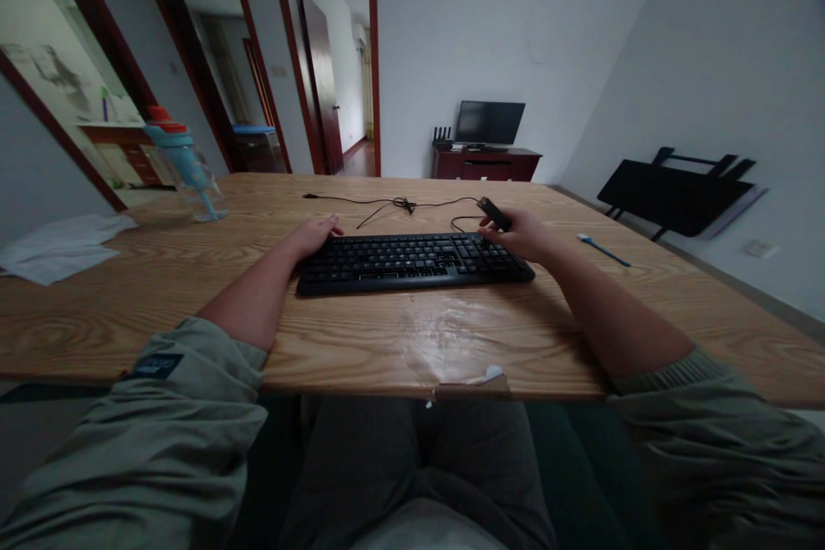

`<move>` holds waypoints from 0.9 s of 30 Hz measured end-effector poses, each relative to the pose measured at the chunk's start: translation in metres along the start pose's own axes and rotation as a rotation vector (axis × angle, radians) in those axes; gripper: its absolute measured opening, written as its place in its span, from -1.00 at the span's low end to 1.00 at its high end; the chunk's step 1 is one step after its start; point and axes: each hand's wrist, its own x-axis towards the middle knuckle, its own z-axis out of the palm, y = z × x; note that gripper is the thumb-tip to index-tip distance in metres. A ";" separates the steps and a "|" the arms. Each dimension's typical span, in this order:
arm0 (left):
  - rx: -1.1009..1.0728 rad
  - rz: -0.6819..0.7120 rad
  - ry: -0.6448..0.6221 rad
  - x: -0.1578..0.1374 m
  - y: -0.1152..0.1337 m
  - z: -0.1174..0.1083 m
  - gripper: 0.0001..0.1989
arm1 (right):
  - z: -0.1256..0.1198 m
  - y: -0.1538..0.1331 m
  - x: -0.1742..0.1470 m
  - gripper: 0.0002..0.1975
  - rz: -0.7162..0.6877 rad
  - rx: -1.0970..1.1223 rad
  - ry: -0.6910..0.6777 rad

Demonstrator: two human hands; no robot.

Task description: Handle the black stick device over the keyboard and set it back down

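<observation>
A black keyboard (pixel 412 262) with a cable lies flat on the wooden table in front of me. My left hand (pixel 315 234) grips its far left corner, fingers over the back edge. Above the number keys, my right hand (pixel 525 234) is closed round a short black stick-like tool (pixel 493 213). The tool's upper end points away to the left. Its lower end is partly hidden by my fingers, close to the keys; I cannot make out its exact kind.
The keyboard's black cable (pixel 405 204) lies tangled behind it. A blue brush (pixel 604 250) with a white head is on the right. A clear bottle (pixel 186 172) with a red and blue lid and white tissues (pixel 61 245) are on the left. The table's front edge (pixel 473 387) is chipped.
</observation>
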 end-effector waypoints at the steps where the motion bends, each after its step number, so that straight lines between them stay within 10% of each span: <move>1: -0.007 0.004 0.003 0.001 -0.001 0.000 -0.35 | 0.003 0.003 0.001 -0.67 0.018 -0.037 -0.007; 13: -0.017 0.015 -0.004 0.005 -0.010 0.001 -0.31 | -0.014 0.015 -0.002 -0.73 0.076 -0.109 -0.068; 21: -0.042 0.013 0.006 0.005 -0.010 0.001 -0.32 | -0.013 0.017 -0.006 -0.66 0.149 -0.124 -0.337; 27: -0.052 0.002 0.009 0.000 -0.003 -0.001 -0.34 | -0.039 0.047 0.000 -0.67 0.157 -0.221 0.021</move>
